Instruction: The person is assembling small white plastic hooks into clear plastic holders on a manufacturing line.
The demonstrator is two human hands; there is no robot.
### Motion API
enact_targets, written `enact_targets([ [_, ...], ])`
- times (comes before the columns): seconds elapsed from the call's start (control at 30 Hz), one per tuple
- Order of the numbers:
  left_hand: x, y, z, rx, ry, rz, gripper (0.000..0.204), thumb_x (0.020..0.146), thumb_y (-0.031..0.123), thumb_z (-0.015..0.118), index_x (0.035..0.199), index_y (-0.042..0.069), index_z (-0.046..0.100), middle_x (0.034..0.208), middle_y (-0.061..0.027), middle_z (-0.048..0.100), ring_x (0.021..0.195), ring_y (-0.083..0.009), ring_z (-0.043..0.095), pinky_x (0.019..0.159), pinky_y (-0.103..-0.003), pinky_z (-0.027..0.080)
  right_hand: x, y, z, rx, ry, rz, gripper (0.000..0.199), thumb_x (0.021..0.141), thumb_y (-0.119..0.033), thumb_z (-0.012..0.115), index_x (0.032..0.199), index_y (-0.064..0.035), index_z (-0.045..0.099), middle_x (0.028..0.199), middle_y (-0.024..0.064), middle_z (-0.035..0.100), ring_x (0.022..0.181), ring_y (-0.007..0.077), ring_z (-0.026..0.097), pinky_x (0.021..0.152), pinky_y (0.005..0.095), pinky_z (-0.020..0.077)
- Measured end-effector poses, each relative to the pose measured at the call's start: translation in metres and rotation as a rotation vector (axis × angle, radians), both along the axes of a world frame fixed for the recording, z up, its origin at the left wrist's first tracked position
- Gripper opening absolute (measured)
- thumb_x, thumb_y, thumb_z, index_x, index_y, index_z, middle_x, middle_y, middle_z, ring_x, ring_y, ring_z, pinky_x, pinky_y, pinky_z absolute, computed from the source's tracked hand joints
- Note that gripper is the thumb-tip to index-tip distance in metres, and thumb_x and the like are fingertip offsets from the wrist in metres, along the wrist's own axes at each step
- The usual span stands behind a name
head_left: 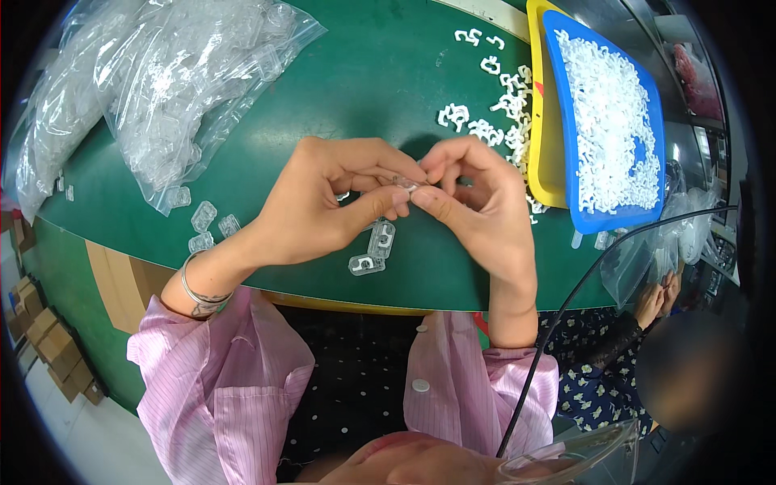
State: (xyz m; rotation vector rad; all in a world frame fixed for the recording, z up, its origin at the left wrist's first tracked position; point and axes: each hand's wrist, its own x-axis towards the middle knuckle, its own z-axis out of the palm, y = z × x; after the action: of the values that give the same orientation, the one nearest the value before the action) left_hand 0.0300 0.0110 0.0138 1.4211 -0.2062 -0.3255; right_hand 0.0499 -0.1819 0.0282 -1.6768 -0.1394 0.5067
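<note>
My left hand (327,198) and my right hand (481,202) meet above the middle of the green table. Both pinch a small clear plastic piece (406,184) between thumbs and fingertips. Part of it is covered by the fingers, and its exact kind is too small to make out. Just below my left hand, a few clear plastic cases (381,240) lie on the table, with white parts showing inside. Beyond my right hand, small white hook-shaped plastic parts (485,132) are strewn toward the trays.
Large clear bags (190,81) of transparent pieces cover the back left, with loose clear cases (204,216) beside them. A blue tray (575,162) full of white parts rests on a yellow tray (533,97). A black cable (558,315) crosses at right, near a co-worker's hands (656,299).
</note>
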Motion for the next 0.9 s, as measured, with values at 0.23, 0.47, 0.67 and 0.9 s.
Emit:
enact_targets([
  [0.23, 0.0, 0.003, 0.007, 0.006, 0.031, 0.001, 0.016, 0.087, -0.007, 0.06, 0.103, -0.01, 0.062, 0.09, -0.0128, 0.067, 0.074, -0.0129, 0.065, 0.065, -0.024, 0.053, -0.012, 0.011, -0.009, -0.151, -0.492, -0.028, 0.011, 0.082, 0.007, 0.064, 0.088, 0.0035, 0.056, 0.083, 0.0047, 0.054, 0.072, 0.0088, 0.053, 0.059, 0.0199, 0.045],
  [0.47, -0.015, 0.013, 0.011, 0.299, -0.229, -0.04, 0.008, 0.081, -0.005, 0.069, 0.084, -0.004, 0.062, 0.072, -0.0073, 0.065, 0.06, -0.0096, 0.063, 0.051, -0.023, 0.047, 0.002, -0.004, 0.002, -0.095, -0.32, 0.179, 0.01, 0.082, 0.007, 0.061, 0.091, 0.0027, 0.063, 0.081, 0.0107, 0.058, 0.064, 0.0169, 0.06, 0.055, 0.027, 0.046],
  [0.67, -0.047, 0.006, -0.027, 0.601, -0.612, 0.152, 0.013, 0.079, 0.0, 0.064, 0.09, -0.003, 0.058, 0.078, -0.0138, 0.059, 0.063, -0.0268, 0.059, 0.052, -0.035, 0.047, 0.022, 0.012, -0.018, -0.799, -0.956, 0.045, 0.027, 0.08, 0.006, 0.058, 0.107, 0.0015, 0.061, 0.104, 0.015, 0.055, 0.078, 0.0303, 0.062, 0.068, 0.0392, 0.0509],
  [0.9, -0.079, 0.045, 0.014, 1.407, -0.589, 0.573, 0.026, 0.067, 0.003, 0.06, 0.093, 0.004, 0.062, 0.084, -0.008, 0.053, 0.071, -0.0239, 0.056, 0.05, -0.033, 0.045, 0.035, 0.005, -0.033, -0.874, -1.091, 0.023, 0.012, 0.081, 0.004, 0.061, 0.093, 0.0014, 0.06, 0.089, 0.0141, 0.057, 0.076, 0.0311, 0.061, 0.064, 0.0379, 0.0506],
])
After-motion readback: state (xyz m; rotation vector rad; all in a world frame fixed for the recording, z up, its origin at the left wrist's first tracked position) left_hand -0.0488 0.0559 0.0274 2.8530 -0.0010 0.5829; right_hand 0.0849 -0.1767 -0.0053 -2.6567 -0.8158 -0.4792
